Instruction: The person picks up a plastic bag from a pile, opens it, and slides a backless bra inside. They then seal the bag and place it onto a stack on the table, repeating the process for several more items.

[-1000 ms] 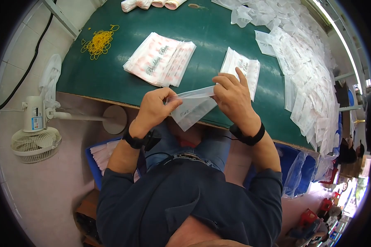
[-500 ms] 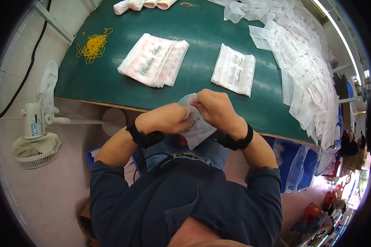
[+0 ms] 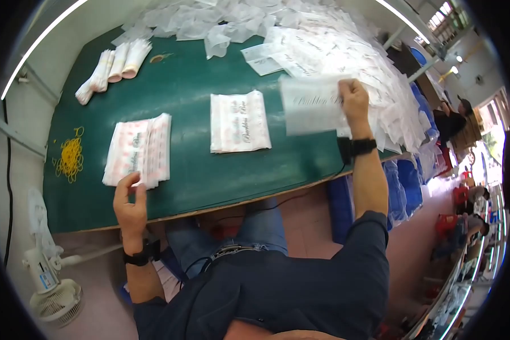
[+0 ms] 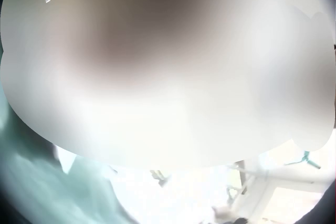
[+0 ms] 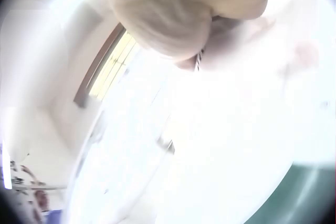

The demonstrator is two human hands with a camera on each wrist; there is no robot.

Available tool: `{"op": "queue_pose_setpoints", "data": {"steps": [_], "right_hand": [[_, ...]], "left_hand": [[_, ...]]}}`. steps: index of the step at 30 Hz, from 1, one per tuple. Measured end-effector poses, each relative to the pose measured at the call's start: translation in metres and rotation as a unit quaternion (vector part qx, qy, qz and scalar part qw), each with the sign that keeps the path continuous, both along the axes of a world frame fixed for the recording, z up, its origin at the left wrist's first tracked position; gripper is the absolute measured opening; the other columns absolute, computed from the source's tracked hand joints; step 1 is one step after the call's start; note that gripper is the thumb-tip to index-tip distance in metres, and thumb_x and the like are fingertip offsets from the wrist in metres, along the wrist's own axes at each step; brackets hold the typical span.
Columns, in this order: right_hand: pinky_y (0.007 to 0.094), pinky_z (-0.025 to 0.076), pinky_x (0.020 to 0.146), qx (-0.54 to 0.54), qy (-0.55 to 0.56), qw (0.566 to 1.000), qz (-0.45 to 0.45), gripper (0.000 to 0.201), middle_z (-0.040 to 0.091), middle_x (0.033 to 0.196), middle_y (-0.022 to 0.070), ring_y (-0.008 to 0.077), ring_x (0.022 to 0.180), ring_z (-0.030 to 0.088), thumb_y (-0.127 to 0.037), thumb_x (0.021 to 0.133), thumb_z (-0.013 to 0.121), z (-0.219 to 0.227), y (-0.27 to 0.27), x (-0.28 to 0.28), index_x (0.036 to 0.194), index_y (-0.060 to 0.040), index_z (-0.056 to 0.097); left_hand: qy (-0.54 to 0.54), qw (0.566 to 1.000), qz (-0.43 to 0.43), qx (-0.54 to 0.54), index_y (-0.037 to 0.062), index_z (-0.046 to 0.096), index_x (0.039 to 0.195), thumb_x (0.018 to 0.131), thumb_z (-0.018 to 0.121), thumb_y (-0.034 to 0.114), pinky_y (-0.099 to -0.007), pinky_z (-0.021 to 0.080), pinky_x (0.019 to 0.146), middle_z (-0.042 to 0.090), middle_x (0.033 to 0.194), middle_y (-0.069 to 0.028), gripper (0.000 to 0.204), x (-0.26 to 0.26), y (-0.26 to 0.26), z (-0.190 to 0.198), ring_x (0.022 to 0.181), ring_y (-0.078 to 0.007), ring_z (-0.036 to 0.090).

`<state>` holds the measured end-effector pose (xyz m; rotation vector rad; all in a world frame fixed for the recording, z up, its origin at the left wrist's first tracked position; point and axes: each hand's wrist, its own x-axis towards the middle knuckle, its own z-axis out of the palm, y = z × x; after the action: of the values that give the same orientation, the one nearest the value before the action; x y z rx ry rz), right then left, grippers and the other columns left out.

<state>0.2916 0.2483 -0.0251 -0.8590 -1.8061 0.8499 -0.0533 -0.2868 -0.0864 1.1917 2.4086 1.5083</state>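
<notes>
In the head view my right hand [image 3: 356, 105] pinches a translucent plastic bag [image 3: 311, 113] with dark script lettering by its right edge, held over the table. The right wrist view shows that hand [image 5: 173, 14] from below, the bag beneath it washed out in bright light. My left hand [image 3: 131, 207] is at the near edge of a stack of pink-patterned printed bags [image 3: 147, 147], fingers loosely bent and fingertips overlapping its lower edge. Between the hands lies a smaller stack of white printed bags [image 3: 241, 122]. Most of the left wrist view is blurred.
A large heap of loose bags [image 3: 334, 48] covers the far right of the green table [image 3: 192, 181]. Yellow rubber bands [image 3: 69, 158] lie at the left, with rolled bundles [image 3: 119, 59] behind them. A fan [image 3: 56, 300] stands at the lower left; blue bins [image 3: 341, 207] stand below the table's right side.
Both hands were together on a bag near the lap. My left hand has let go and moved left to the pink-patterned stack; my right has carried the bag right. The head view has turned.
</notes>
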Motion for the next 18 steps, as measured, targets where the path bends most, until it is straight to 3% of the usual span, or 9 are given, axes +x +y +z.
{"op": "queue_pose_setpoints", "data": {"steps": [1,3,4,6,8,10,14,16,18], "right_hand": [[0.0303,0.052,0.073,0.054,-0.09,0.988,-0.117,0.025,0.072,0.09,0.0036,0.0134,0.08,0.064,-0.024,0.103,0.071,0.009,0.056,0.033,0.107,-0.0002,0.074],[0.0395,0.054,0.097,0.125,-0.156,0.919,-0.34,0.044,0.074,0.119,0.0213,0.0335,0.112,0.07,-0.036,0.096,0.077,-0.004,0.129,0.085,0.118,0.0021,0.074],[0.0395,0.054,0.097,0.123,-0.157,0.915,-0.351,0.044,0.074,0.119,0.0213,0.0335,0.112,0.07,-0.036,0.096,0.077,-0.012,0.126,0.1,0.118,0.0021,0.074],[0.0429,0.047,0.113,0.169,-0.228,0.904,-0.32,0.059,0.064,0.142,0.026,0.0408,0.135,0.059,-0.039,0.094,0.077,-0.027,0.108,0.108,0.138,-0.0006,0.066],[0.0442,0.048,0.113,0.172,-0.331,0.921,-0.111,0.062,0.063,0.146,0.0236,0.0403,0.132,0.061,-0.042,0.092,0.077,-0.06,0.066,0.108,0.142,-0.0066,0.065],[0.0456,0.047,0.114,0.252,-0.446,0.857,-0.052,0.052,0.064,0.145,0.0223,0.04,0.133,0.061,-0.037,0.095,0.073,-0.075,0.003,0.1,0.14,-0.0106,0.067],[0.047,0.046,0.116,0.329,-0.501,0.776,-0.197,0.043,0.065,0.143,0.0233,0.0404,0.133,0.06,-0.031,0.096,0.07,-0.107,0.049,0.1,0.133,-0.0076,0.072],[0.051,0.046,0.115,0.278,-0.457,0.815,-0.223,0.043,0.065,0.143,0.0233,0.0394,0.135,0.06,-0.031,0.097,0.069,-0.106,0.077,0.098,0.131,-0.0045,0.071],[0.0478,0.048,0.113,0.318,-0.334,0.874,-0.153,0.039,0.067,0.14,0.0244,0.0415,0.131,0.062,-0.021,0.097,0.069,-0.111,0.077,0.077,0.13,-0.0009,0.071]], "left_hand": [[0.016,0.999,0.045,-0.023,0.0019,0.068,0.132,0.101,0.069,0.007,-0.0311,0.052,0.092,0.07,0.129,-0.0102,0.031,-0.012,-0.002,-0.011,0.111,-0.0171,0.066],[0.026,0.999,0.04,-0.014,0.0007,0.068,0.13,0.099,0.07,0.006,-0.0328,0.052,0.091,0.071,0.127,-0.011,0.031,-0.012,0.004,-0.011,0.111,-0.0201,0.067],[0.035,0.998,0.054,-0.008,-0.0004,0.069,0.127,0.098,0.071,0.005,-0.0346,0.053,0.091,0.072,0.124,-0.0118,0.03,-0.01,0.005,-0.01,0.111,-0.023,0.067],[0.052,0.997,0.05,-0.014,-0.0004,0.069,0.126,0.097,0.071,0.005,-0.0352,0.052,0.093,0.072,0.125,-0.0124,0.03,-0.003,0.006,-0.009,0.112,-0.0235,0.067],[0.081,0.994,0.062,-0.03,-0.0004,0.069,0.125,0.097,0.072,0.006,-0.0363,0.052,0.097,0.071,0.126,-0.0135,0.029,0.008,0.004,-0.012,0.115,-0.0245,0.067],[0.102,0.992,0.066,-0.024,-0.0003,0.068,0.126,0.097,0.072,0.006,-0.0367,0.051,0.097,0.071,0.127,-0.0138,0.03,0.006,0.002,-0.022,0.116,-0.0256,0.066],[0.164,0.982,0.082,-0.038,-0.0003,0.068,0.127,0.096,0.072,0.006,-0.0393,0.05,0.101,0.069,0.132,-0.0156,0.032,0.005,0.007,-0.034,0.12,-0.0302,0.065],[0.215,0.969,0.108,-0.059,-0.0007,0.069,0.127,0.095,0.073,0.007,-0.0427,0.049,0.107,0.068,0.135,-0.0183,0.033,-0.006,0.012,-0.026,0.124,-0.035,0.064],[0.259,0.949,0.151,-0.098,-0.0012,0.069,0.126,0.093,0.075,0.009,-0.0461,0.048,0.109,0.067,0.136,-0.021,0.035,-0.015,0.017,-0.015,0.126,-0.0397,0.062]]}}
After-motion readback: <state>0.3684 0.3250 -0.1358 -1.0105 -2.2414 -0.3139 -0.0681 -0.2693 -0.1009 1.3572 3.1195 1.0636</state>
